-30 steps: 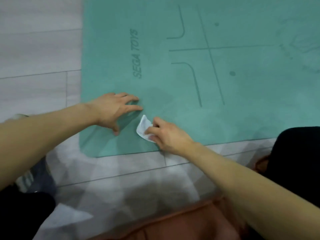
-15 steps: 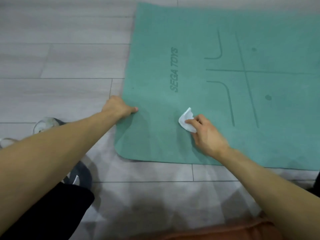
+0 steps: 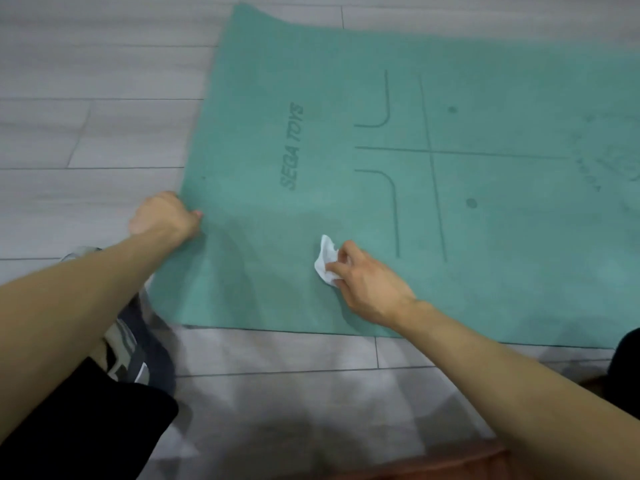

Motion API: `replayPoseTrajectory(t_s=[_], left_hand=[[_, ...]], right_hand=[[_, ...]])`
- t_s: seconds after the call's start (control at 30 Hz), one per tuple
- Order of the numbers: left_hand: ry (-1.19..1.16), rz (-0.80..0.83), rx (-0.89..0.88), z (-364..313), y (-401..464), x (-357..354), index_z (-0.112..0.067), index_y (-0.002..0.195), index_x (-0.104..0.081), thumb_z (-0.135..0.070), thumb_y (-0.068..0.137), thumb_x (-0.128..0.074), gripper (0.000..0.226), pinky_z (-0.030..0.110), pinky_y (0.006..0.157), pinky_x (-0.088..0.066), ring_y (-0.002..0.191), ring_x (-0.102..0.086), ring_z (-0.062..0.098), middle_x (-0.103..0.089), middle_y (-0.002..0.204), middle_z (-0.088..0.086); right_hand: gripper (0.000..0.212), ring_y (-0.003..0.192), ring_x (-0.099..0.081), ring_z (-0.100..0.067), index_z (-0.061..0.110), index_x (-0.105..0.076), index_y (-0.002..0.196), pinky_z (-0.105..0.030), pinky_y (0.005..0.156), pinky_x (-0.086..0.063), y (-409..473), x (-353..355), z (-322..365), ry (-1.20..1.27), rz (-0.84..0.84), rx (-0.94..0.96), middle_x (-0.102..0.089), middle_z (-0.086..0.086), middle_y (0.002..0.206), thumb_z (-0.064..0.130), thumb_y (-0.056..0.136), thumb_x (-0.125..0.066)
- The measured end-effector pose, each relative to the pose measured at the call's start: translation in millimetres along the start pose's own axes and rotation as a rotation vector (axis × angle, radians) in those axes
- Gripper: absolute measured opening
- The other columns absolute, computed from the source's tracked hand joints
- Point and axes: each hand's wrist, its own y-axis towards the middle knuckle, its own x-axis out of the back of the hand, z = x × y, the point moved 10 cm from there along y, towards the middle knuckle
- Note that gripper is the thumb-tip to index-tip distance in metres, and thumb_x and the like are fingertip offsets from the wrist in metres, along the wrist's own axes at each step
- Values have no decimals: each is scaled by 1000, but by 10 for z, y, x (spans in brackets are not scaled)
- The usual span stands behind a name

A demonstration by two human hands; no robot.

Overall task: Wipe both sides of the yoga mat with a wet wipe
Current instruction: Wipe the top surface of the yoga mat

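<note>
Green mat (image 3: 450,209) flat on floor (image 3: 86,133), printed side up. Left hand (image 3: 162,216) curled over mat's left edge, pinning it. Right hand (image 3: 367,282) pinching crumpled wipe (image 3: 325,258) on mat nr front edge. Best: keep edge pinned, overlap strokes, press evenly w/ flatter wipe.

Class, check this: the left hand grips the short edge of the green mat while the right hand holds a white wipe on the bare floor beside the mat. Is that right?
Not quite. The head view shows the right hand holding the white wipe on the green mat itself, not on the floor. The rest stands: the left hand grips the mat's short edge.
</note>
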Motion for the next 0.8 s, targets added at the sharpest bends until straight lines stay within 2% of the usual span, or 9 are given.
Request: replayPoseTrajectory(t_s=[0.07,0.13,0.2,0.3,0.47,0.53,0.7,0.73,0.8], left_hand=[[86,-50,42,155,59,70,-4,132,-54,-44,90,-75,62,50,96,-52,123,-61,44,-61,132,25],[186,-148,-90,-10,49,129,-8,133,-44,-33,81,-82,69,54,100,-49,128,-51,43,-51,134,25],[232,-168,-394,-531,-162,87,-16,139,-44,-39,73,-88,83,56,103,-47,129,-47,42,-47,138,21],[224,79,-747,-1386,-756,-193,-33,157,-36,-66,69,-86,107,56,116,-40,145,-39,37,-36,160,13],[383,215,-961,-2049,-1378,-597,-41,165,-18,-77,66,-82,123,50,127,-25,158,-16,29,-13,173,7],[401,256,-961,-2120,-1373,-662,-42,164,-18,-73,62,-87,127,50,126,-27,157,-17,29,-13,172,5],[411,238,-988,-2166,-1320,-644,-44,157,-27,-78,50,-88,127,52,118,-36,149,-29,30,-24,164,2],[405,236,-991,-2174,-1327,-651,-44,156,-29,-78,49,-89,127,52,118,-36,148,-30,31,-25,163,2],[409,226,-990,-2185,-1345,-662,-44,155,-30,-76,48,-90,128,53,117,-37,146,-30,30,-26,162,1]], right_hand=[[44,82,-63,-30,12,-67,119,-38,82,-58,-91,75,203,-52,-124,139,-51,-12,120,-1,78,-75],[44,88,-56,-29,7,-63,123,-43,100,-55,-193,10,315,-95,-140,278,-50,-14,122,-6,82,-67],[39,93,-54,-30,9,-63,127,-47,93,-55,-298,-150,267,-51,-30,323,-52,-11,117,-3,90,-61],[42,104,-56,-32,17,-62,135,-44,83,-51,-394,-137,-36,25,86,280,-58,-8,116,5,95,-59],[46,108,-61,-41,11,-56,143,-41,86,-47,-375,654,-2066,48,-276,-618,-59,-19,123,9,96,-58],[35,103,-60,-40,4,-63,130,-37,82,-44,-461,589,-1999,64,-304,-729,-57,-20,117,4,95,-57],[31,81,-57,-34,7,-69,118,-43,67,-49,-636,-57,-123,100,6,162,-56,-13,98,1,88,-71],[33,85,-59,-34,9,-68,123,-44,72,-49,-596,55,-259,72,-18,191,-58,-14,104,4,91,-71],[38,94,-62,-39,11,-62,135,-45,78,-49,-450,473,-1148,58,-197,-197,-59,-16,112,10,97,-66]])
